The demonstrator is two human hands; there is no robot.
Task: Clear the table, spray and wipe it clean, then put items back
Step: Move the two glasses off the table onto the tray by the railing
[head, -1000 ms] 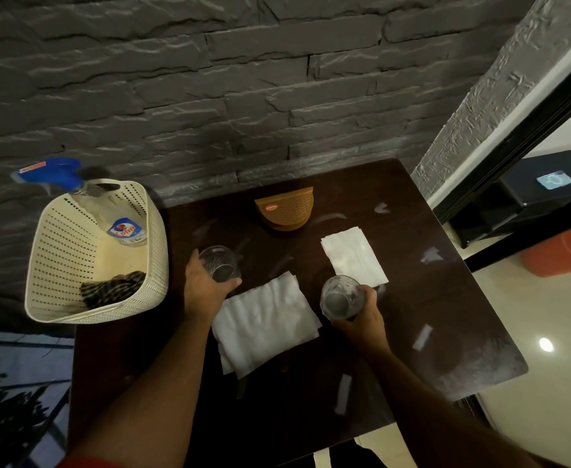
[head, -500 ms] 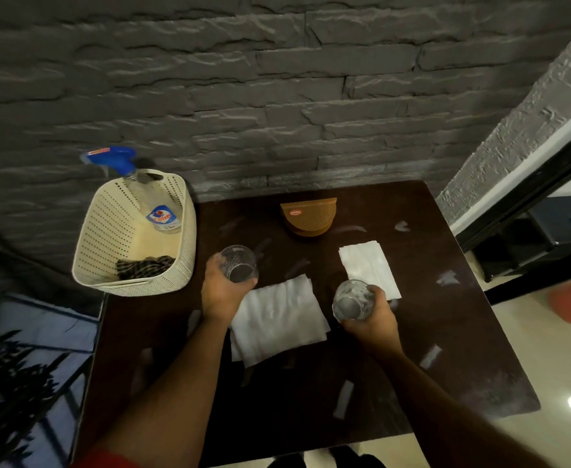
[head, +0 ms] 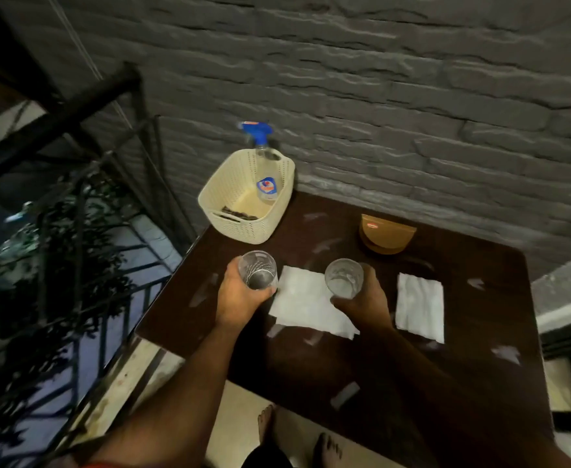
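My left hand grips a clear glass, lifted above the left part of the dark wooden table. A second clear glass is held up by my right hand over a white napkin. Another white napkin lies flat to the right. An orange napkin holder stands near the wall. At the table's far left corner a cream basket holds a spray bottle with a blue trigger and a dark cloth.
A grey stone wall runs behind the table. A black metal railing and plant leaves are on the left. My bare feet stand on pale floor at the table's near edge. Small white paper scraps lie on the tabletop.
Both hands have lifted their glasses off the table and drawn closer together. My view has swung left, so the railing and plant now show.
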